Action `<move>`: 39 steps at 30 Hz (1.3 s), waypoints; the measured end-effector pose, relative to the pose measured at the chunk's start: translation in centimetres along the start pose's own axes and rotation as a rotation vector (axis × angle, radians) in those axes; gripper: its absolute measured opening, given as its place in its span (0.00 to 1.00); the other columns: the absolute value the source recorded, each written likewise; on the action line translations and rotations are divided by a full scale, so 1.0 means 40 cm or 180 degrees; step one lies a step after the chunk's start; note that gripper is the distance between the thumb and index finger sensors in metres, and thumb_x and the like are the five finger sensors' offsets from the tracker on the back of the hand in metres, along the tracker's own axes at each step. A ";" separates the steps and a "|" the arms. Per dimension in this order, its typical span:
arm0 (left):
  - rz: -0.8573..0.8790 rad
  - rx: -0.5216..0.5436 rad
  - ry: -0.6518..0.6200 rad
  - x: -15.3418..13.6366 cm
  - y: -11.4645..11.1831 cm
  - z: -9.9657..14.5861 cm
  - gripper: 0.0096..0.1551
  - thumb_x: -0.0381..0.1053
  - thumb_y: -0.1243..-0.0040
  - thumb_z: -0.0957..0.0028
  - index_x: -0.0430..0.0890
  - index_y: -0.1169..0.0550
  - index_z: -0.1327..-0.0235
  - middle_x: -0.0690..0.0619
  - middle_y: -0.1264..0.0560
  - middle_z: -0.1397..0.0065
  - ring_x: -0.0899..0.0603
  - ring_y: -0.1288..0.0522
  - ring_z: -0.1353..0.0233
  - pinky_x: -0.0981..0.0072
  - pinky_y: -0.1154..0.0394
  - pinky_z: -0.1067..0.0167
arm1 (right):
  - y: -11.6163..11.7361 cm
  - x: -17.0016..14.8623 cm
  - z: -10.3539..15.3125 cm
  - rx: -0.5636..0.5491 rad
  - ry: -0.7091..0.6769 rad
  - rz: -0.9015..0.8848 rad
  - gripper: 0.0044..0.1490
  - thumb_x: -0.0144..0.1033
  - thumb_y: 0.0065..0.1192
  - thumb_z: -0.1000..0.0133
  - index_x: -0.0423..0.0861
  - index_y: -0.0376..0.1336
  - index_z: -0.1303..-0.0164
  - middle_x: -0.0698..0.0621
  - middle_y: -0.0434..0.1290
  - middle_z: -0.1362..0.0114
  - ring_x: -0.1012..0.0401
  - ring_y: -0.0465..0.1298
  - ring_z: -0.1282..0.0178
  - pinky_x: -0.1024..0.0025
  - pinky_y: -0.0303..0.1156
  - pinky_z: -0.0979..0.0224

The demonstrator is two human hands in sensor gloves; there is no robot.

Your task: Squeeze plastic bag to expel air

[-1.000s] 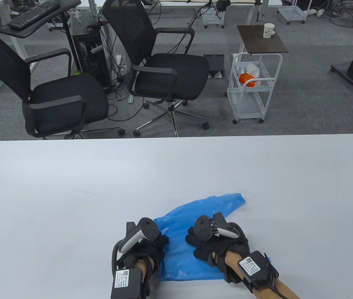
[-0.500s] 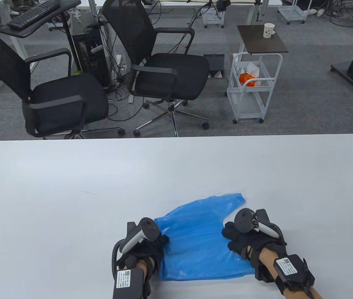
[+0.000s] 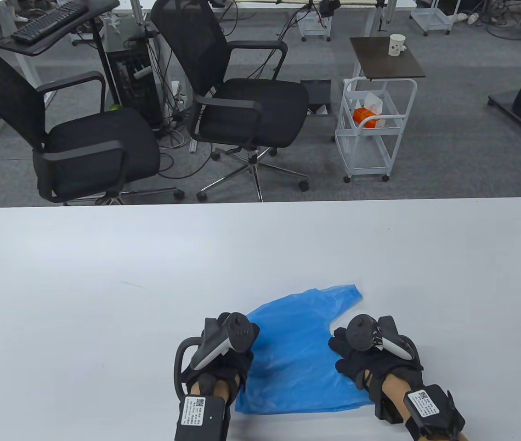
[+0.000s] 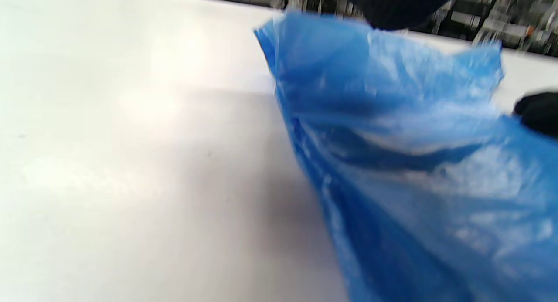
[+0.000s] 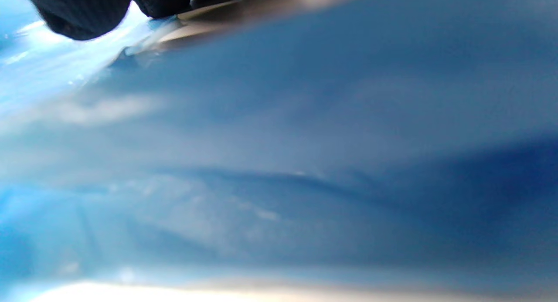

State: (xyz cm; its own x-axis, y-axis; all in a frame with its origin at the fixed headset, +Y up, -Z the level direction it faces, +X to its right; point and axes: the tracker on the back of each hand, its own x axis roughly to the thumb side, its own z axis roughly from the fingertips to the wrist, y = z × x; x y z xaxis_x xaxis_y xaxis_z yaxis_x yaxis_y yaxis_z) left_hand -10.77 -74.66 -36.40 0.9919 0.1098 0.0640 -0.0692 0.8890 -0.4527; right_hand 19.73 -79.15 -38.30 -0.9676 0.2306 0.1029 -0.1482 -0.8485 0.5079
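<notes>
A thin blue plastic bag (image 3: pixel 295 353) lies mostly flat on the white table (image 3: pixel 104 285) near the front edge. My left hand (image 3: pixel 223 363) rests palm down on the bag's left edge, fingers mostly hidden under its tracker. My right hand (image 3: pixel 354 356) rests palm down on the bag's right edge. In the left wrist view the bag (image 4: pixel 414 162) rises in wrinkled folds under my left fingertips (image 4: pixel 392 5). In the right wrist view the bag (image 5: pixel 279 162) fills the frame, with my right fingers (image 5: pixel 83 10) at the top left.
Two black office chairs (image 3: pixel 242 105) stand beyond the table's far edge. A white cart (image 3: pixel 370 133) and a small side table with a paper cup (image 3: pixel 396 45) stand further back on the right.
My right hand slid from the middle of the bag to its right edge, smoothing it. Then my left hand moved right and forward, further onto the bag's left side.
</notes>
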 end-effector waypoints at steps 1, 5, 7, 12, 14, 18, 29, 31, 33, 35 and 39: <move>-0.0153 -0.0141 0.0116 0.001 -0.012 -0.018 0.38 0.57 0.50 0.54 0.70 0.49 0.32 0.68 0.61 0.21 0.49 0.68 0.18 0.43 0.56 0.20 | -0.001 -0.001 0.000 0.0007 -0.0004 -0.0004 0.40 0.60 0.52 0.52 0.73 0.44 0.29 0.73 0.38 0.16 0.69 0.37 0.13 0.51 0.35 0.13; -0.0327 -0.0361 0.0419 -0.015 -0.039 -0.073 0.40 0.58 0.52 0.55 0.70 0.54 0.32 0.67 0.65 0.22 0.49 0.70 0.19 0.43 0.58 0.21 | -0.001 0.000 0.000 0.0029 0.0003 -0.0004 0.40 0.59 0.52 0.52 0.73 0.44 0.29 0.73 0.37 0.16 0.69 0.37 0.13 0.51 0.35 0.13; -0.0176 -0.0493 0.0465 -0.033 -0.054 -0.092 0.40 0.60 0.53 0.57 0.69 0.54 0.32 0.67 0.64 0.22 0.49 0.70 0.19 0.42 0.59 0.21 | -0.001 -0.001 0.000 0.0031 -0.0002 -0.0031 0.39 0.59 0.52 0.51 0.73 0.44 0.29 0.73 0.37 0.16 0.69 0.36 0.13 0.51 0.35 0.13; 0.0411 -0.0468 0.0378 -0.070 -0.081 -0.101 0.38 0.59 0.53 0.55 0.69 0.52 0.32 0.67 0.61 0.22 0.49 0.68 0.19 0.40 0.62 0.22 | -0.011 0.010 -0.001 0.0140 0.0036 0.0062 0.40 0.59 0.52 0.51 0.73 0.44 0.29 0.72 0.37 0.16 0.68 0.36 0.13 0.51 0.37 0.13; 0.0367 -0.0506 0.0356 -0.071 -0.084 -0.101 0.56 0.63 0.43 0.77 0.69 0.53 0.32 0.66 0.62 0.22 0.49 0.67 0.19 0.40 0.62 0.23 | -0.046 0.036 0.001 0.0200 -0.0002 0.0112 0.39 0.57 0.53 0.51 0.67 0.49 0.28 0.66 0.43 0.15 0.64 0.43 0.12 0.50 0.42 0.13; 0.0457 -0.0521 0.0335 -0.070 -0.086 -0.101 0.39 0.59 0.53 0.55 0.69 0.53 0.33 0.66 0.63 0.23 0.49 0.68 0.19 0.39 0.64 0.24 | -0.122 0.155 0.024 -0.0725 -0.0606 0.0069 0.38 0.55 0.55 0.53 0.66 0.54 0.29 0.63 0.50 0.15 0.59 0.53 0.14 0.53 0.52 0.17; 0.0733 -0.0591 0.0193 -0.083 -0.100 -0.105 0.39 0.58 0.53 0.55 0.70 0.55 0.33 0.69 0.65 0.23 0.52 0.72 0.21 0.42 0.70 0.26 | -0.012 0.397 -0.138 -0.0002 -0.0476 0.0647 0.42 0.58 0.51 0.53 0.76 0.40 0.30 0.73 0.31 0.17 0.68 0.30 0.12 0.52 0.28 0.11; 0.0784 -0.0616 0.0181 -0.084 -0.100 -0.105 0.39 0.58 0.53 0.55 0.70 0.55 0.33 0.69 0.65 0.24 0.52 0.72 0.21 0.43 0.71 0.27 | 0.007 0.386 -0.157 0.0114 -0.0338 0.0716 0.41 0.57 0.50 0.53 0.75 0.41 0.30 0.74 0.32 0.17 0.69 0.30 0.12 0.52 0.27 0.12; 0.0786 -0.0620 0.0173 -0.085 -0.099 -0.105 0.39 0.59 0.53 0.55 0.71 0.55 0.33 0.70 0.65 0.24 0.52 0.72 0.21 0.43 0.71 0.27 | 0.013 0.365 -0.166 0.0175 -0.0308 0.0695 0.41 0.57 0.49 0.53 0.78 0.37 0.33 0.77 0.31 0.18 0.69 0.31 0.12 0.52 0.28 0.12; 0.0808 -0.0630 0.0174 -0.085 -0.098 -0.106 0.39 0.58 0.52 0.54 0.70 0.55 0.33 0.70 0.65 0.24 0.52 0.72 0.21 0.44 0.71 0.27 | 0.004 0.335 -0.169 0.0123 -0.0294 0.0576 0.40 0.56 0.49 0.52 0.78 0.39 0.32 0.77 0.32 0.18 0.68 0.32 0.12 0.51 0.28 0.12; 0.0797 -0.0644 0.0185 -0.083 -0.099 -0.105 0.39 0.58 0.53 0.54 0.70 0.55 0.33 0.70 0.66 0.24 0.52 0.73 0.21 0.43 0.72 0.27 | -0.019 0.259 -0.170 0.0136 -0.0149 0.0481 0.39 0.57 0.49 0.52 0.79 0.40 0.33 0.78 0.33 0.18 0.68 0.32 0.11 0.50 0.27 0.12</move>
State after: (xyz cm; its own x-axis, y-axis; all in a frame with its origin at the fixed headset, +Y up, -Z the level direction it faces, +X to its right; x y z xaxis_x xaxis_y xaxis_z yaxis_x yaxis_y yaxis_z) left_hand -13.36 -80.41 -38.56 0.9516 0.2832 -0.1199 -0.2950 0.7304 -0.6160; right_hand 8.43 -79.35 -43.44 -0.9675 0.1247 0.2201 0.0080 -0.8545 0.5194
